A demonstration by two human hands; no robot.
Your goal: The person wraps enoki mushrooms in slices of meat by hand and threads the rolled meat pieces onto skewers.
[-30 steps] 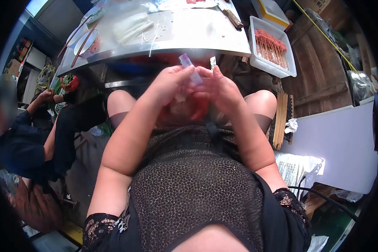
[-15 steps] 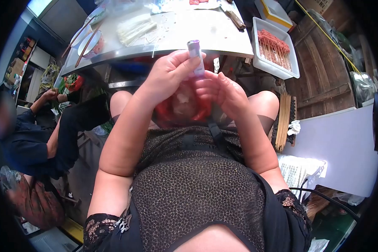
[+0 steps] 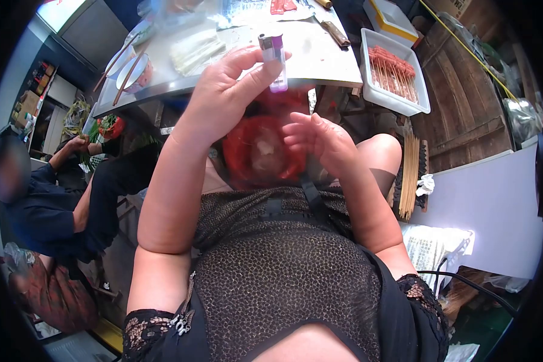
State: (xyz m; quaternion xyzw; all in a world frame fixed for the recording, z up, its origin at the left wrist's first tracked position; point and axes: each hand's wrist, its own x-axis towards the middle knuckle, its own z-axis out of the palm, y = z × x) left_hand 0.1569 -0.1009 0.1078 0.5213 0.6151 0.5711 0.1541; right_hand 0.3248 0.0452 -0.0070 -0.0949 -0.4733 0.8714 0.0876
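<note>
A purple lighter [image 3: 277,75] with a metal top is pinched in my left hand [image 3: 232,84], held upright in front of the table's near edge. My right hand [image 3: 323,140] is apart from it, lower and to the right, with its fingers spread, a little blurred, and nothing in them. Between my knees, below both hands, sits a red bag-lined container [image 3: 235,148] with something pale inside. Pale thin strips [image 3: 196,49] lie on the metal table [image 3: 308,60] beyond my left hand.
Bowls [image 3: 136,75] with chopsticks stand at the table's left. A knife [image 3: 336,33] lies near the right edge. Beside it is a white tray [image 3: 425,99] of meat skewers [image 3: 392,66]. Bare sticks [image 3: 409,175] lie by my right knee. A person [image 3: 48,211] sits at left, holding greens.
My left hand has lifted the lighter up and away toward the table. My right hand has parted from it and moved slightly down.
</note>
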